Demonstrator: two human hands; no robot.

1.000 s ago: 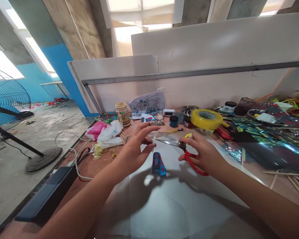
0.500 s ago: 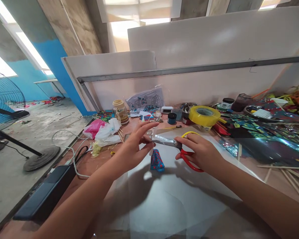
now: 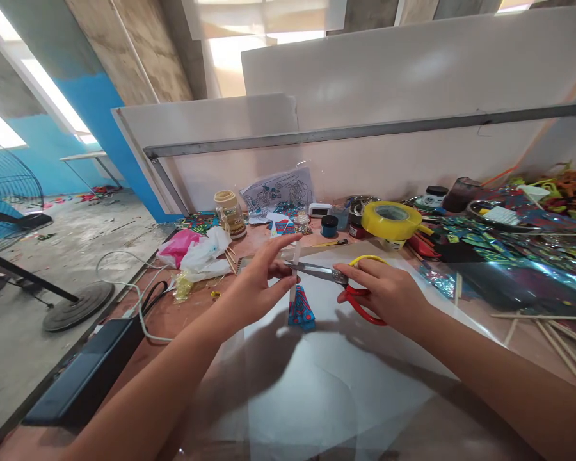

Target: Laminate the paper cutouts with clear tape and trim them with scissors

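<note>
My right hand [image 3: 388,291] grips red and yellow handled scissors [image 3: 338,278], blades pointing left. My left hand [image 3: 262,285] pinches a narrow clear strip [image 3: 295,266] with thumb and fingers, the other fingers stretched out. The scissor blades meet the strip just above the table. Below the strip, a small blue and red patterned piece [image 3: 301,308] stands on a clear plastic sheet [image 3: 336,390] spread over the table.
A yellow tape roll [image 3: 392,221], small jars and a printed sheet stand along the white back wall. Shiny patterned foil and wooden sticks [image 3: 523,275] crowd the right side. Pink and white bags [image 3: 196,250], a cable and a dark box [image 3: 84,384] lie left.
The scissor blades swung left and closed in on the strip, which now hangs narrow and upright in my left fingers. Both hands shifted slightly left and down.
</note>
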